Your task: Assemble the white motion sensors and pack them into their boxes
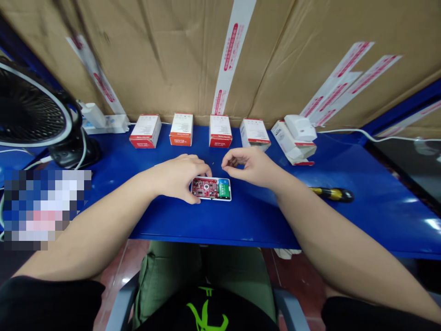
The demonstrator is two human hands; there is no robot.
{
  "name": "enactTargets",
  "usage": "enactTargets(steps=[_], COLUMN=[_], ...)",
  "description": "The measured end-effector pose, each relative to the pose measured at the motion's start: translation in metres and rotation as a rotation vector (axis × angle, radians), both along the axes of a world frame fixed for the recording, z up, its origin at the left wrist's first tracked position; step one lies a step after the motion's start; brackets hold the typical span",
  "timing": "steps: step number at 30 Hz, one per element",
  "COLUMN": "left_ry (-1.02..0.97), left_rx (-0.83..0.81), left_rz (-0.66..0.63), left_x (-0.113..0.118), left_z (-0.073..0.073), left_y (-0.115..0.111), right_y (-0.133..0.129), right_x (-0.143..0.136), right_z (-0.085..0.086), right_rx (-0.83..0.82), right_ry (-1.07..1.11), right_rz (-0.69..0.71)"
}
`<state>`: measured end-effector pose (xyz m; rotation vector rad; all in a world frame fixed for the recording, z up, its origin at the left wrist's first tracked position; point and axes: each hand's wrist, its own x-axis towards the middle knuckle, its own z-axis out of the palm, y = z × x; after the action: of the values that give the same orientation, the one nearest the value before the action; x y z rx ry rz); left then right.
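Observation:
My left hand (pixel 179 177) grips the left end of an opened white device case (pixel 230 189), thumb on the near edge and fingers on the far edge. Inside the case sit a red circuit board (pixel 203 187) and, at its right end, a green and blue battery (pixel 223 188). The case lies flat on the blue table (pixel 213 225). Just beyond its right end, my right hand (pixel 250 166) hovers with thumb and index finger pinched; what they hold, if anything, is too small to make out. A tiny speck (pixel 212 163) lies between the hands.
Along the cardboard backing stand several small red-and-white boxes (pixel 220 131); a white device (pixel 300 128) rests on the rightmost one. A black-and-yellow screwdriver (pixel 336 194) lies right, partly behind my forearm. At left are a black fan (pixel 31 108) and a white power strip (pixel 110 124).

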<state>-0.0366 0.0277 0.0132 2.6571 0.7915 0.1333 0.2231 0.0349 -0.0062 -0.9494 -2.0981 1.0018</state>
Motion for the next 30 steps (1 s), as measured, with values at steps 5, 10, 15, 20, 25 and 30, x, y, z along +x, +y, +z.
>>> enactTargets(steps=[5, 10, 15, 20, 25, 30], left_ry=[-0.178, -0.392, -0.483, -0.563, -0.569, -0.577], left_rx=[-0.041, -0.179, -0.263, -0.299, -0.268, -0.256], left_rz=[-0.006, 0.004, 0.017, 0.074, 0.125, 0.142], left_x=[-0.003, -0.003, 0.000, 0.004, 0.005, 0.008], left_z=[0.000, -0.006, -0.008, -0.010, -0.011, -0.011], left_y=[-0.002, 0.002, 0.001, -0.002, -0.003, -0.005], right_y=[-0.011, -0.021, -0.026, -0.025, -0.026, -0.028], right_x=[-0.005, -0.010, -0.015, -0.016, -0.016, -0.019], right_z=[0.004, 0.005, 0.007, 0.002, 0.001, 0.002], right_rx=[-0.060, 0.018, 0.219, 0.253, 0.238, 0.203], right_ry=[0.046, 0.011, -0.057, -0.097, -0.086, -0.068], right_rz=[0.058, 0.120, 0.138, 0.133, 0.113, 0.095])
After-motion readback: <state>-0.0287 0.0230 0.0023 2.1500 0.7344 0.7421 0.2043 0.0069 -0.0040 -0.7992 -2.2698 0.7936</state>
